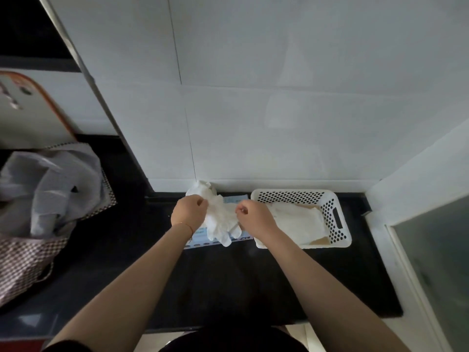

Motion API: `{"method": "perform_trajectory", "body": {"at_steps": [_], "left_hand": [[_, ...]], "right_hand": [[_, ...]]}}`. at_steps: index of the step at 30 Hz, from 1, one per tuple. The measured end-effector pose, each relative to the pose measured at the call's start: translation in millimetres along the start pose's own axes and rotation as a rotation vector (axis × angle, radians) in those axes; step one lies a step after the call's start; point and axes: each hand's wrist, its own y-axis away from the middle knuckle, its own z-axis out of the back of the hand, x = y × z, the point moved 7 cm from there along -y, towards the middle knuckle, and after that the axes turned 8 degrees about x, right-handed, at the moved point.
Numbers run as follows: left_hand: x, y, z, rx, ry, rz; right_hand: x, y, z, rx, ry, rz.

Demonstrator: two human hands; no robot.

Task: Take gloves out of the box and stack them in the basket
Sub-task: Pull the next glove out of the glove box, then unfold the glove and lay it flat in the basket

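- Over the box [218, 241], the left hand [189, 210] and right hand [253, 215] are each pinching an edge of one white glove [219, 221], holding it up between them.
- Just right of the box, the basket [335, 217] is already holding a flat layer of gloves [297, 221].
- More gloves are bunching out of the box's far end, so the job is looking partly done, with this glove not yet stacked.
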Motion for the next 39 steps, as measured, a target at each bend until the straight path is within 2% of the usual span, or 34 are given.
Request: {"method": "perform_trajectory", "body": {"at_steps": [4, 6, 9, 10, 13, 19, 22, 26, 28, 31, 35, 37, 39], "left_hand": [[-25, -4, 23, -0.118, -0.113, -0.097], [-22, -9, 22, -0.074, -0.231, -0.076], [-7, -15, 1, 0.090, -0.515, -0.064], [-5, -15, -3, 0.088, -0.545, -0.077], [-11, -14, 7, -0.036, -0.464, -0.149], [-64, 5, 30, -0.194, -0.341, -0.520], [-86, 15, 44, -0.228, -0.307, -0.645], [-101, 23, 66, -0.261, -0.156, -0.730], [-102, 22, 76, -0.262, -0.097, -0.722], [-94, 16, 80, -0.173, -0.111, -0.660], [-75, 9, 73, -0.032, -0.123, -0.538], [-71, 8, 69, 0.042, 0.003, -0.457], [-69, 10, 66, 0.192, 0.323, -0.375]], "right_hand": [[5, 2, 15, -0.075, -0.061, -0.030], [10, 3, 19, -0.085, -0.079, -0.023], [14, 6, 18, -0.079, -0.088, -0.021], [14, 7, 18, -0.074, -0.084, -0.020], [10, 9, 15, -0.058, -0.097, -0.039], [11, 4, 26, -0.116, -0.192, -0.075], [29, 1, 35, -0.126, -0.320, -0.002], [49, -3, 44, -0.165, -0.277, 0.085], [54, -1, 53, -0.235, -0.270, 0.096], [59, 6, 71, -0.291, -0.415, 0.100], [64, 16, 87, -0.240, -0.598, 0.035], [64, 19, 91, -0.249, -0.648, 0.021], [63, 22, 92, -0.256, -0.664, -0.011]]}}
